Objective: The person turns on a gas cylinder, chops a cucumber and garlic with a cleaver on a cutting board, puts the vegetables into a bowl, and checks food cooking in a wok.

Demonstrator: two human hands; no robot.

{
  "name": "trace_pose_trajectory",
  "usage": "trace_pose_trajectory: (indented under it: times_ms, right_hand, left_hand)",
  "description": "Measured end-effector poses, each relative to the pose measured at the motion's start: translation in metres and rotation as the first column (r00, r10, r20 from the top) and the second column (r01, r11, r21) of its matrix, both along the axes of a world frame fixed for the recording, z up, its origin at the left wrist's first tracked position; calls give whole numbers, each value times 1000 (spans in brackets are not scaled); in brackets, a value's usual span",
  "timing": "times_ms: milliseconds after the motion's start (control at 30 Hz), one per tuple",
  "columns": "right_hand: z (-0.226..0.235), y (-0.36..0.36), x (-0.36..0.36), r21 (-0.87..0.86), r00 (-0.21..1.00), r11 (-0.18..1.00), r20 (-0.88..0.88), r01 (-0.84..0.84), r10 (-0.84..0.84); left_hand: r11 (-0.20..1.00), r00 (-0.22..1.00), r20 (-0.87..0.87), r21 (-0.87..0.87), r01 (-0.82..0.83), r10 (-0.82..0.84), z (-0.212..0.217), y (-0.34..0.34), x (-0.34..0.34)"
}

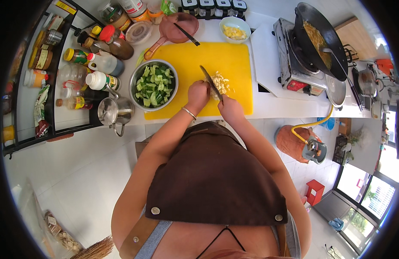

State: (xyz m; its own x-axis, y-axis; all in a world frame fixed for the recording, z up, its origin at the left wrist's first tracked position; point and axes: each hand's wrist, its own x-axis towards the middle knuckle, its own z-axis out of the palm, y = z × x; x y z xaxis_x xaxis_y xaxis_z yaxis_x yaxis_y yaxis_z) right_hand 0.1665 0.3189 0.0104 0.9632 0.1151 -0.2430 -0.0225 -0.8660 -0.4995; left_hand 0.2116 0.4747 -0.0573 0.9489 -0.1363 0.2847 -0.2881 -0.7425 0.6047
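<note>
A knife (210,81) is in my right hand (231,111), its handle wrapped by my fingers, its blade slanting up and left over the yellow cutting board (238,56). Small pale chopped pieces, which look like garlic (221,83), lie in a heap just right of the blade. My left hand (199,96), with a bangle at the wrist, is closed beside the blade's left side; what its fingers hold is hidden. On the board's left part stands a steel bowl (175,91) of chopped cucumber (152,86).
A steel pot (117,110) and several bottles (105,82) crowd the left. Behind the board lie a pinkish pan (178,26), black chopsticks (187,34) and a bowl of yellow food (234,33). At right, a wok (301,32) sits on a gas stove (290,56).
</note>
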Motion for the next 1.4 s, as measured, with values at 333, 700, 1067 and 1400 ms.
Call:
trace_pose_trajectory:
  times_ms: [333,700,1067,1400]
  right_hand:
    - [-5,2,-1,42,996,999,-88,9,-5]
    - [1,-9,-1,44,998,997,14,62,-62]
    - [-4,-19,3,54,998,997,11,58,-58]
    - [-5,-32,4,45,987,987,43,151,-153]
  left_hand:
    - [998,1000,-30,56,-8,9,2,9,-8]
    - [1000,980,-199,-15,8,-11,16,0,-18]
    - [1000,960,-278,-20,14,-20,17,-5,-11]
    - [996,990,-124,68,-54,62,24,3,9]
